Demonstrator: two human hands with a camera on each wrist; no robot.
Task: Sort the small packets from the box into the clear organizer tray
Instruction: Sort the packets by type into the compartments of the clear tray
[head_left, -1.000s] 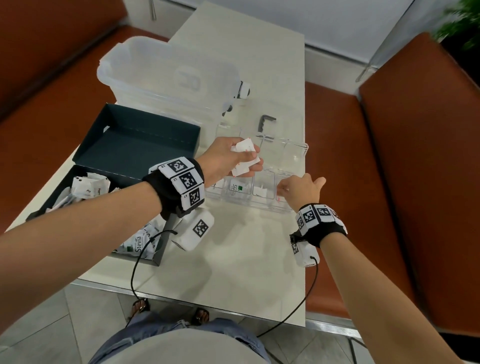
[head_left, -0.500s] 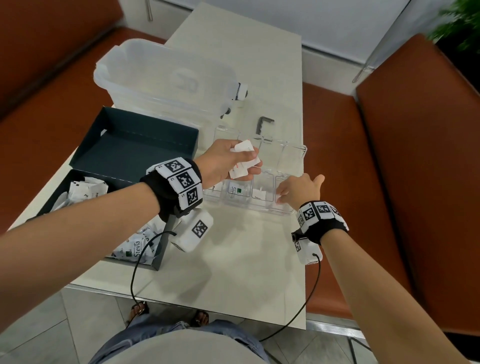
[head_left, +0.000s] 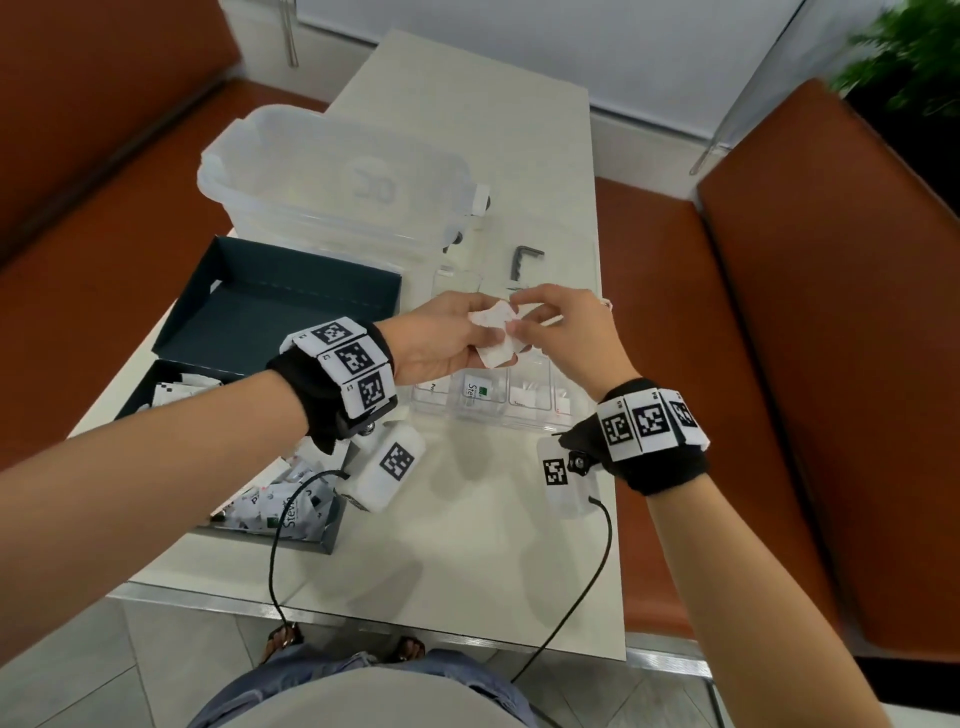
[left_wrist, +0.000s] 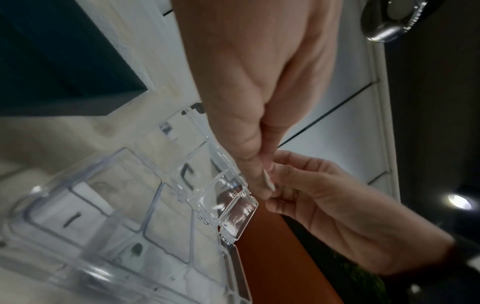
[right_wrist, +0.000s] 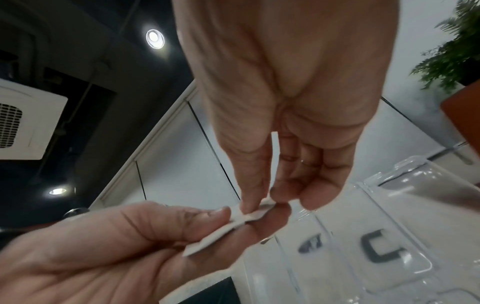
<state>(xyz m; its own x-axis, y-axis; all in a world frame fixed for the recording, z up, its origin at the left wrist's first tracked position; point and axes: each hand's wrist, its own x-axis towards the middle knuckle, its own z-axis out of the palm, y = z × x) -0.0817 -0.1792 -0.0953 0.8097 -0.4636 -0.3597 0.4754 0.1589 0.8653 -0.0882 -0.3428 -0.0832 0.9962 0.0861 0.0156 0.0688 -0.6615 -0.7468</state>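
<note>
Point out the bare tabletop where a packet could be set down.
Bare table lies between the dark box and the right edge, nearer than the clear organizer tray. More bare top lies beyond the plastic bin. It is crowded around the tray, where left hand and right hand pinch packets.
</note>
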